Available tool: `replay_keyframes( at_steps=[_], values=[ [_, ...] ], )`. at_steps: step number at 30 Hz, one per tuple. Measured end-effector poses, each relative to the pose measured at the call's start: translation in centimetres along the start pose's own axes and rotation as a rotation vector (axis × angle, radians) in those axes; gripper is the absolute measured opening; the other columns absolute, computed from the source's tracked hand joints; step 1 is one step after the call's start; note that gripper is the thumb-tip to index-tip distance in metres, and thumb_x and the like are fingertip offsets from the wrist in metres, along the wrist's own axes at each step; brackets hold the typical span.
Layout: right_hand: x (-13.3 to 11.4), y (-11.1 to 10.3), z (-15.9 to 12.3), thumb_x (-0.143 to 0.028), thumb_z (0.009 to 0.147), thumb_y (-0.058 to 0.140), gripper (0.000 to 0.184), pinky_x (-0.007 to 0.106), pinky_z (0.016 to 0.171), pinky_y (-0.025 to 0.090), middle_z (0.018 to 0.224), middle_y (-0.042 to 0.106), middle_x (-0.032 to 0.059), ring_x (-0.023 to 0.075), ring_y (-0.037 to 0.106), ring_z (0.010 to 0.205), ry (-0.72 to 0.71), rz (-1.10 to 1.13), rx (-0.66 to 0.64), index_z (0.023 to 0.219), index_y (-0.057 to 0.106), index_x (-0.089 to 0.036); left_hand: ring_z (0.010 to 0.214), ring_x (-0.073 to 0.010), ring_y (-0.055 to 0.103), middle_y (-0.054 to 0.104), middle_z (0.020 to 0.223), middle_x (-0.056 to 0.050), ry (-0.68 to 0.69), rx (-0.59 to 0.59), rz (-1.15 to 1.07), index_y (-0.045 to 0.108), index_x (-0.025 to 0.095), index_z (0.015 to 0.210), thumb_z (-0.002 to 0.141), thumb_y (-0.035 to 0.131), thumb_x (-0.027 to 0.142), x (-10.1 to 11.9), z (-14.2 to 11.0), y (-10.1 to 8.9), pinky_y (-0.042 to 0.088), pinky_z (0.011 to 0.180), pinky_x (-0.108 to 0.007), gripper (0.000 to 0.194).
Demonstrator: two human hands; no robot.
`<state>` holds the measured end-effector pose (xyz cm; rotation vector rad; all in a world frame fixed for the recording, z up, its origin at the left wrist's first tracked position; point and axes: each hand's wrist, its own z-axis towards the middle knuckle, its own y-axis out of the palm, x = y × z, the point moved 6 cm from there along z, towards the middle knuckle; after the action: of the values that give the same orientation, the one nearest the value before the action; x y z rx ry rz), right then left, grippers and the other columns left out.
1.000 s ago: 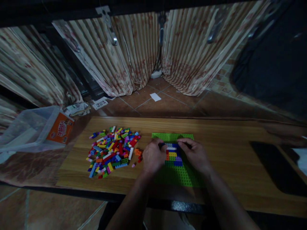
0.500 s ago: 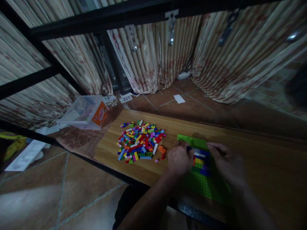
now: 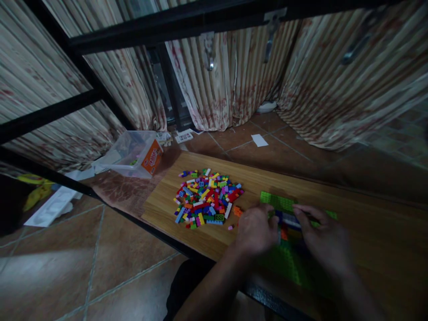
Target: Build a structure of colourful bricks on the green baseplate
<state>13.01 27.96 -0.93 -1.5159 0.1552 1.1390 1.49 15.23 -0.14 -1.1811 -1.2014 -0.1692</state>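
Note:
A block of joined toy bricks (image 3: 290, 219), blue, white and orange, is between my hands over a green studded baseplate (image 3: 281, 201). My left hand (image 3: 257, 229) is closed at its left end, fingers curled and thumb against a dark blue brick. At its right end my right hand (image 3: 326, 238) has thumb and index finger bent in on the bricks; its other fingers are folded and blurred. Dim light and the hands hide much of the block, so I cannot tell whether it is fixed to the plate. Left of the plate lies a pile of loose toy bricks (image 3: 207, 200).
The wooden board (image 3: 160, 196) carries the pile and the baseplate. A clear plastic box (image 3: 133, 156) with an orange label stands beyond its left end. Papers (image 3: 259, 140) lie on the tiled floor. Striped curtains (image 3: 230, 89) hang behind a dark metal frame (image 3: 140, 33).
The view has swung left, so everything sits farther right. My hands have closed in around the brick block and now cover more of it.

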Motion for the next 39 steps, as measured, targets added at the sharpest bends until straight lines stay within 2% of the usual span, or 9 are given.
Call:
replay_keyframes(
  at_steps=[5,9,13,16,20,23,27,33,39],
  values=[
    [-0.1,0.1,-0.3,-0.053,0.084,0.053,0.036,0.040,0.082,0.051,0.097,0.074,0.0079,0.0270,0.068,0.090,-0.008,-0.026,-0.005,0.093,0.072,-0.024,0.084,-0.0191,0.067,0.073,0.098,-0.005,-0.016,0.127,-0.052,0.071,0.022,0.103,0.088,0.050,0.022,-0.8,0.3,-3.1,0.052,0.078,-0.028,0.026],
    [-1.5,0.8,-1.0,-0.053,0.084,0.054,0.036,0.038,0.082,0.051,0.097,0.073,0.0067,0.0245,0.067,0.090,-0.066,0.021,0.006,0.094,0.072,-0.024,0.085,-0.0185,0.067,0.073,0.096,-0.006,-0.035,0.273,-0.162,0.072,0.020,0.100,0.088,0.052,0.020,-1.9,0.8,-5.8,0.050,0.079,-0.028,0.023],
    [-4.4,3.3,-2.5,-0.046,0.088,0.055,0.029,0.036,0.084,0.050,0.098,0.073,0.0052,0.0214,0.066,0.093,-0.261,0.088,-0.057,0.095,0.071,-0.024,0.080,-0.0167,0.066,0.073,0.089,-0.006,-0.032,0.439,-0.412,0.072,0.016,0.095,0.086,0.055,0.019,-3.5,1.1,-8.3,0.049,0.075,-0.026,0.020],
    [-6.3,5.7,-3.7,-0.039,0.090,0.054,0.024,0.036,0.085,0.050,0.098,0.073,0.0049,0.0211,0.065,0.095,-0.397,0.072,-0.126,0.098,0.070,-0.023,0.074,-0.0149,0.064,0.072,0.084,-0.005,-0.053,0.505,-0.618,0.071,0.014,0.092,0.083,0.058,0.019,-4.5,1.2,-9.4,0.048,0.069,-0.024,0.016],
    [-7.7,7.9,-4.4,-0.030,0.091,0.055,0.019,0.038,0.087,0.048,0.101,0.072,0.0055,0.0221,0.063,0.097,-0.426,0.025,-0.160,0.102,0.068,-0.021,0.071,-0.0137,0.062,0.071,0.080,-0.004,-0.068,0.479,-0.734,0.071,0.014,0.090,0.080,0.062,0.022,-4.9,1.2,-9.5,0.047,0.065,-0.023,0.016],
    [-8.0,9.0,-4.1,-0.025,0.089,0.058,0.016,0.039,0.089,0.047,0.101,0.071,0.0066,0.0234,0.061,0.098,-0.356,-0.054,-0.164,0.100,0.068,-0.019,0.071,-0.0139,0.063,0.071,0.080,-0.003,-0.059,0.433,-0.724,0.072,0.015,0.092,0.081,0.063,0.024,-4.6,1.2,-9.2,0.047,0.065,-0.023,0.017],
    [-8.5,10.0,-3.7,-0.019,0.087,0.059,0.013,0.038,0.091,0.045,0.098,0.070,0.0057,0.0234,0.060,0.098,-0.284,-0.101,-0.224,0.096,0.069,-0.020,0.077,-0.0149,0.065,0.072,0.084,-0.003,-0.048,0.440,-0.697,0.073,0.016,0.089,0.079,0.066,0.026,-4.7,1.1,-9.3,0.048,0.071,-0.025,0.016],
    [-9.1,10.2,-3.4,-0.017,0.090,0.054,0.015,0.035,0.087,0.045,0.093,0.068,0.0058,0.0217,0.060,0.093,-0.261,-0.082,-0.240,0.092,0.069,-0.020,0.076,-0.0152,0.064,0.072,0.085,-0.003,-0.062,0.408,-0.685,0.073,0.016,0.089,0.077,0.069,0.030,-4.5,1.1,-9.5,0.048,0.070,-0.025,0.019],
    [-9.0,9.5,-3.1,-0.019,0.093,0.049,0.019,0.033,0.084,0.046,0.094,0.067,0.0062,0.0205,0.060,0.092,-0.273,-0.049,-0.230,0.095,0.068,-0.020,0.084,-0.0177,0.066,0.073,0.088,-0.005,-0.073,0.401,-0.658,0.073,0.016,0.089,0.076,0.068,0.029,-4.2,1.1,-9.3,0.048,0.077,-0.027,0.019]
  ],
)
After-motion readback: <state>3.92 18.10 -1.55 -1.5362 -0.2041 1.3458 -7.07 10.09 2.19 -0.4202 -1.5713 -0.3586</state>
